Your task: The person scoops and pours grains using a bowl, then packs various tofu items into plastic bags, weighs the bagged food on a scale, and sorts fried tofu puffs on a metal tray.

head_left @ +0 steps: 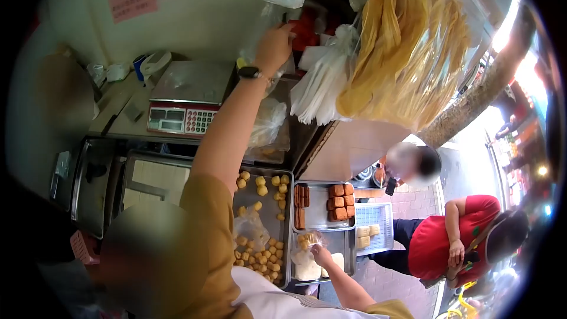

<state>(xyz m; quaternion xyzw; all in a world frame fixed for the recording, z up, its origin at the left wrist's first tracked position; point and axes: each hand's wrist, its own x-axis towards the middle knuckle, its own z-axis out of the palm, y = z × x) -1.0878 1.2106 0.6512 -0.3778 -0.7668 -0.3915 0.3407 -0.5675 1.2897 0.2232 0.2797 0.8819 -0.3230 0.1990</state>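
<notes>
My left hand, with a dark watch at the wrist, reaches up among hanging bags. Its fingers are curled at the edge of some red plastic bags; what they grip, if anything, is hard to make out. A clear plastic bag holding yellow balls is gripped at its side by my right hand, fingers closed. Beneath that hand, white blocks lie in a metal tray. Beside it, a larger tray carries many similar yellow balls and a crumpled clear bag.
A scale stands beside my left forearm. White bags and yellow sheets in clear plastic hang at upper right. Brown blocks fill part of another tray. A person in red and another person stand beyond the counter.
</notes>
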